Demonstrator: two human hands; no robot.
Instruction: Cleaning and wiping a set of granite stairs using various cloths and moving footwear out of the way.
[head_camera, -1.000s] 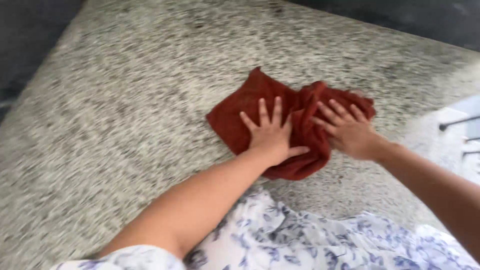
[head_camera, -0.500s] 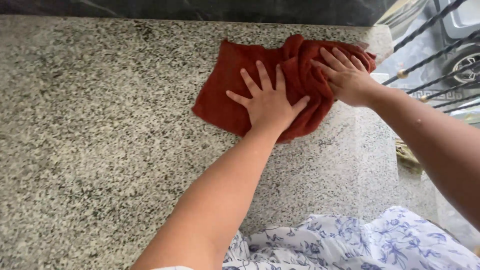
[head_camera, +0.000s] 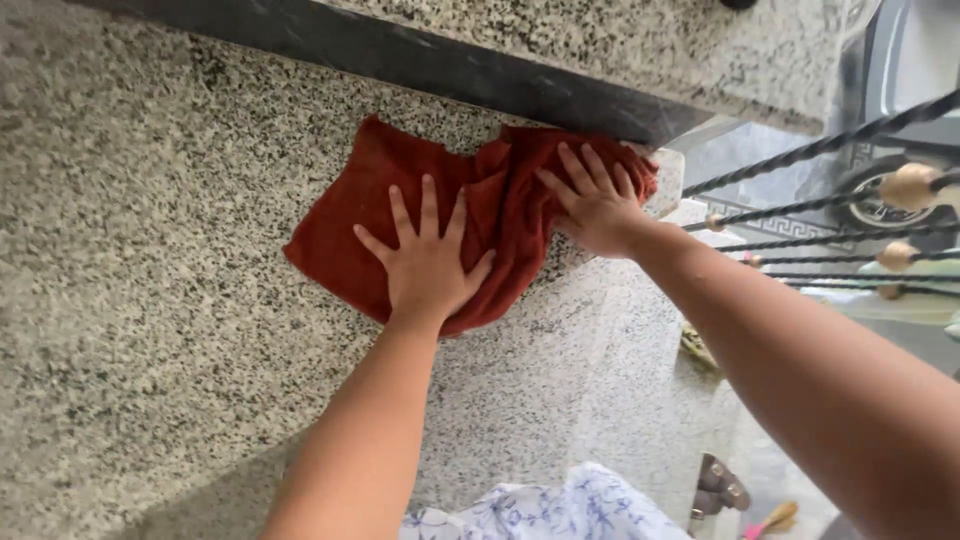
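Note:
A rust-red cloth lies bunched on a speckled granite step, close under the dark riser of the step above. My left hand presses flat on the cloth's middle, fingers spread. My right hand rests flat on the crumpled right part of the cloth, near the step's right end. Neither hand grips the cloth; both lie on top of it.
A dark stone riser and a higher granite step run across the top. At the right, black railing bars with gold balls edge a drop to lower ground. A blue-flowered white garment shows at the bottom.
The view has swung, so cloth and hands now sit lower and further left in the picture, against the riser. Both hands stay flat on the cloth; more railing shows at right.

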